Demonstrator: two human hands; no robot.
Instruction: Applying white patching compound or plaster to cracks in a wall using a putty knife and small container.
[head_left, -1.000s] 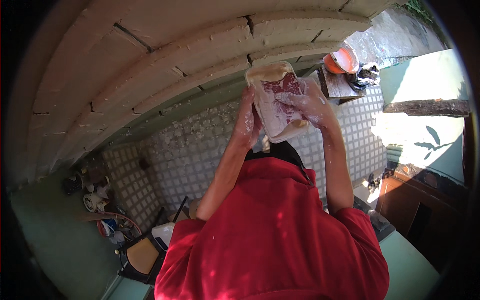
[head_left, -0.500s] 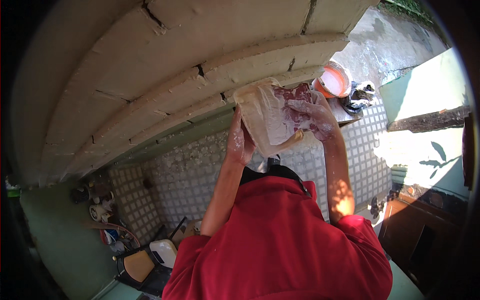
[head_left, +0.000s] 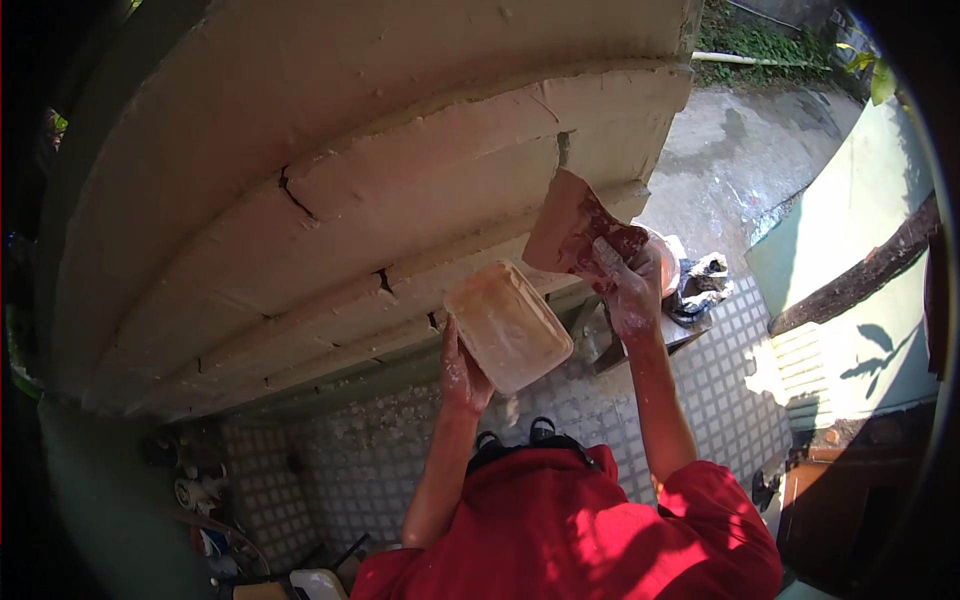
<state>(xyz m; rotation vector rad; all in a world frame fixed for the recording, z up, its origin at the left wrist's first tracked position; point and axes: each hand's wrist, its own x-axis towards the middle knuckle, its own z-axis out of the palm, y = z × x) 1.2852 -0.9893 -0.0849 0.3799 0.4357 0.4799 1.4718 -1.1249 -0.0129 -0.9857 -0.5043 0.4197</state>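
My left hand [head_left: 464, 378] grips the side of a whitish, roughly rectangular plastic tub [head_left: 512, 328], its inside smeared with pale paste. My right hand [head_left: 634, 292], dusted white, is closed round the red handle of a wide putty spreader [head_left: 566, 222]. The spreader's blade is tilted up beside the cream panelled surface [head_left: 400, 205], just below a vertical gap [head_left: 563, 150] in it. Whether the blade touches the surface I cannot tell. Fingers of the left hand behind the tub are hidden.
An orange-and-white bucket [head_left: 668, 262] stands partly hidden behind my right hand, beside a crumpled black bag [head_left: 700, 288] on a low stand. Below lies a checked tile floor [head_left: 735, 370]. Assorted items [head_left: 200, 495] sit at the lower left; a brown cabinet [head_left: 850, 500] is at right.
The spreader has come out of the tub and up to the panelled surface in my right hand. My left hand has lowered and tilted the tub. The view has shifted.
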